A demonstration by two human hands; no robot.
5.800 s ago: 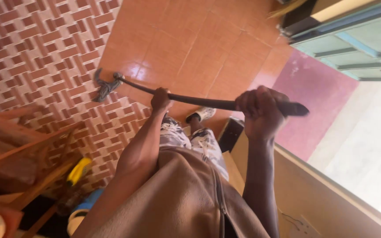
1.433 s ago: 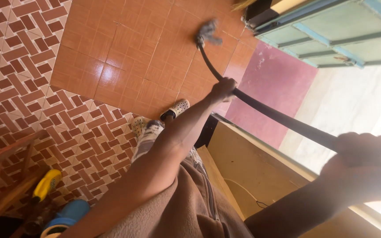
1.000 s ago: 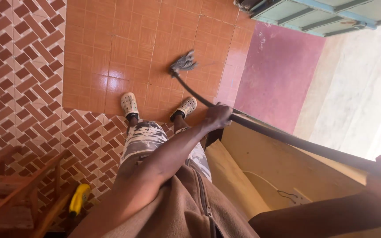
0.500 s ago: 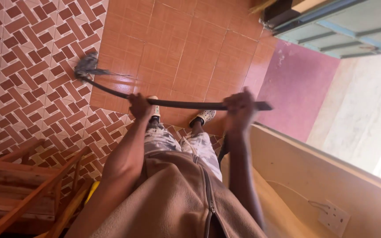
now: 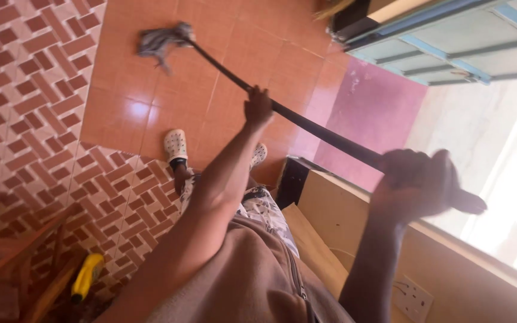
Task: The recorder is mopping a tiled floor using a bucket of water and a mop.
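Left hand (image 5: 258, 107) fisted, arm stretched forward. Right hand (image 5: 417, 182) fisted too, forearm raised near the camera, blurred.

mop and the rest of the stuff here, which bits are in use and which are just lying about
In use:
mop head on the orange tiles
dark mop handle
left hand and right hand, both gripping the handle

Lying about:
yellow object by the wooden frame
wall socket
green door
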